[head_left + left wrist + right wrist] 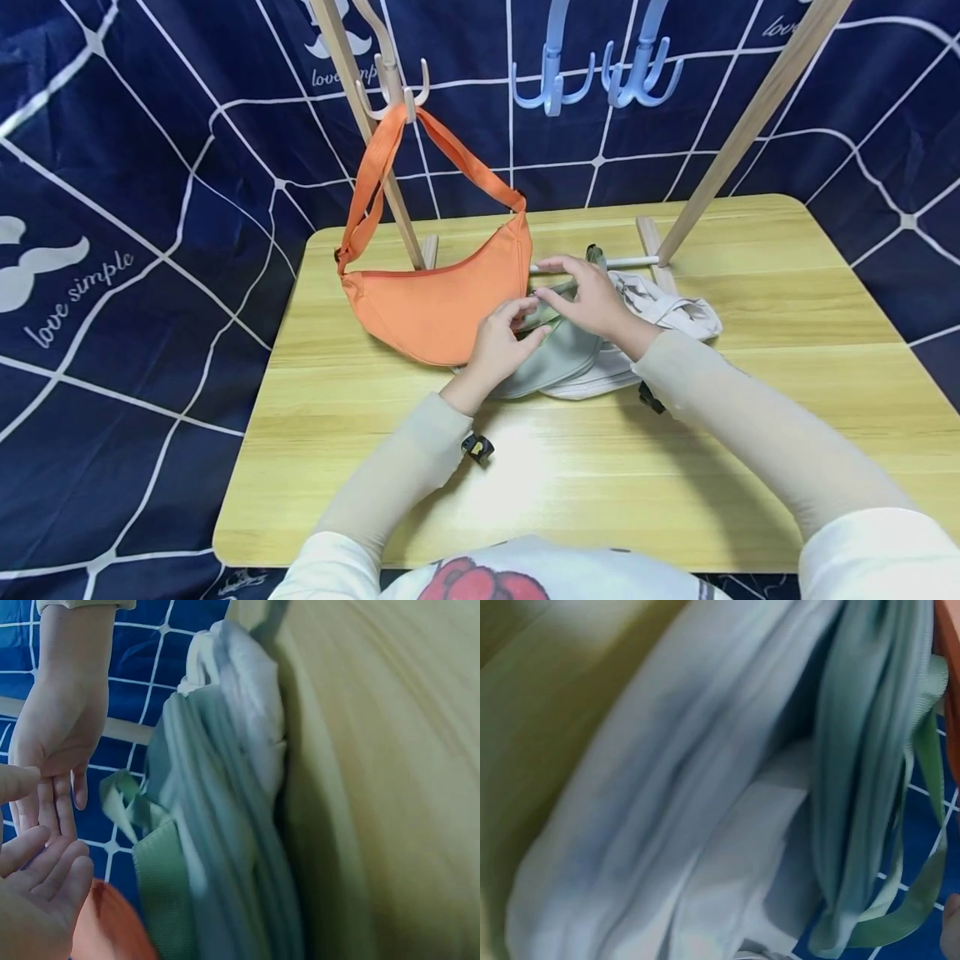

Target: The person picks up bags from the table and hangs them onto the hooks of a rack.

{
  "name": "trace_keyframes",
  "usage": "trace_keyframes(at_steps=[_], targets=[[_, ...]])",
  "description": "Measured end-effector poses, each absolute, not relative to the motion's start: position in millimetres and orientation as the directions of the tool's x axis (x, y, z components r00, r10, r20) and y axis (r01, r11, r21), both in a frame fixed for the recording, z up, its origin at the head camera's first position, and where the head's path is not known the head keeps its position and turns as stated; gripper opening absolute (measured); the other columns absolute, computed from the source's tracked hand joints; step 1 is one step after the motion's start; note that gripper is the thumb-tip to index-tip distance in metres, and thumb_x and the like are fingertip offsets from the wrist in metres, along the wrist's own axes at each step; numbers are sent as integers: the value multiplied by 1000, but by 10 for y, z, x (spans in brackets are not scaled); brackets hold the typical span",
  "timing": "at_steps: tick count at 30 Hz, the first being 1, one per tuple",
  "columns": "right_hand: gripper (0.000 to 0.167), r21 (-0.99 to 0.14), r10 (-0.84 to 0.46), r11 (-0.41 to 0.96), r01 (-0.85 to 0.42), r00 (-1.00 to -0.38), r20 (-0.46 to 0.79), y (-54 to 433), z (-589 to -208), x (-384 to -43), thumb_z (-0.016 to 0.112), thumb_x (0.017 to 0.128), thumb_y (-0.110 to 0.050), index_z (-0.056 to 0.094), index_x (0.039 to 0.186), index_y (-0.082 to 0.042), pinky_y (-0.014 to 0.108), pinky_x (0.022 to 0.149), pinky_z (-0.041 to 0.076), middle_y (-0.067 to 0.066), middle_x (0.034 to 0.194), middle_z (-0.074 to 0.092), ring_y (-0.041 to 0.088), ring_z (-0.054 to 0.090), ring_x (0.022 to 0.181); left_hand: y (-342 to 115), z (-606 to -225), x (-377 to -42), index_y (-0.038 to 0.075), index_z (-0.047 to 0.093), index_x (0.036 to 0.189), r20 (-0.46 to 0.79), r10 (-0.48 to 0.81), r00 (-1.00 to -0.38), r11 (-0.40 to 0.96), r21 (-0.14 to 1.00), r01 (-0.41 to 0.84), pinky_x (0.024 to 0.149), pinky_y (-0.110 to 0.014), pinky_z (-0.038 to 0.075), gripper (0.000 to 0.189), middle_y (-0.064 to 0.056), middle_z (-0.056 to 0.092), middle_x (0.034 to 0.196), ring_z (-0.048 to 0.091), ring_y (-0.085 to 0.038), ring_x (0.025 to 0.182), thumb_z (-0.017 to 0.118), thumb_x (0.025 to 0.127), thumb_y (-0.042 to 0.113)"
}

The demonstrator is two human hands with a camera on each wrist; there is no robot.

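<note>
A grey-green bag point(558, 358) lies on the table, its green strap point(163, 889) standing loose beside it. My left hand point(498, 343) hovers over the near left part of this bag, fingers gently bent. Across from it, my right hand point(591, 298) reaches over the strap from the right. In the left wrist view both hands have relaxed fingers and grip nothing. A pale whitish bag point(660, 802) lies under and beside the green one. Just left of my left hand, an orange crescent bag point(442, 312) hangs by its strap from a beige hook point(393, 87).
Two slanting wooden posts point(720, 167) rise at the back of the table point(360, 483), with a white bar point(630, 262) low between them. Blue hooks point(552, 83) hang above. Dark blue cloth point(150, 333) with white lines surrounds the table.
</note>
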State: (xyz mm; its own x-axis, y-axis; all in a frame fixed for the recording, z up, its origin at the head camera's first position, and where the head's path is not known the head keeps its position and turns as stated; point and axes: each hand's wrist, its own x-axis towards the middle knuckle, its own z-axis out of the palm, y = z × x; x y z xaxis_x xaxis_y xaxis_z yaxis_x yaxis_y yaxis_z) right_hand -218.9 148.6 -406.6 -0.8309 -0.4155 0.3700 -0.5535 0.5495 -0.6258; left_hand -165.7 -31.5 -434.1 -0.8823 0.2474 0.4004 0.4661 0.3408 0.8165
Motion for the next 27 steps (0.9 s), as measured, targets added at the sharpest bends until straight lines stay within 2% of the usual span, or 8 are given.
trace_keyframes(at_steps=[8,13,18,27], targets=[[39,-580,-470,582,-569,-818,331,1607,-4166,-2164,67,90,-25,59,124,-7,54,101,29,9,123,61,31,52,115,-282,-4460,-1655,-5,54,129,344,316,-884,409,791,455,86,-22,48,55,-19,63,115,62,-28,104,76,81,14],[40,-546,-506,597,-588,-804,312,1662,-4241,-2165,67,88,-25,59,123,-6,56,100,29,9,120,62,33,53,114,-349,-4501,-1687,-2,52,132,300,322,-898,477,768,428,89,-26,47,60,-16,60,121,60,-26,106,76,82,20],[41,-511,-531,622,-593,-799,281,1715,-4299,-2167,66,89,-26,58,125,-7,56,103,24,10,118,63,35,53,113,-460,-4533,-1744,0,52,133,271,319,-908,511,758,406,90,-27,46,62,-14,59,126,59,-25,109,78,80,20],[49,-471,-554,679,-562,-814,174,1785,-4308,-2200,68,89,-28,54,131,-8,55,98,27,13,129,57,36,48,120,-629,-4560,-1859,1,54,131,224,382,-897,535,738,412,90,-28,45,64,-12,59,126,58,-24,108,81,78,23]])
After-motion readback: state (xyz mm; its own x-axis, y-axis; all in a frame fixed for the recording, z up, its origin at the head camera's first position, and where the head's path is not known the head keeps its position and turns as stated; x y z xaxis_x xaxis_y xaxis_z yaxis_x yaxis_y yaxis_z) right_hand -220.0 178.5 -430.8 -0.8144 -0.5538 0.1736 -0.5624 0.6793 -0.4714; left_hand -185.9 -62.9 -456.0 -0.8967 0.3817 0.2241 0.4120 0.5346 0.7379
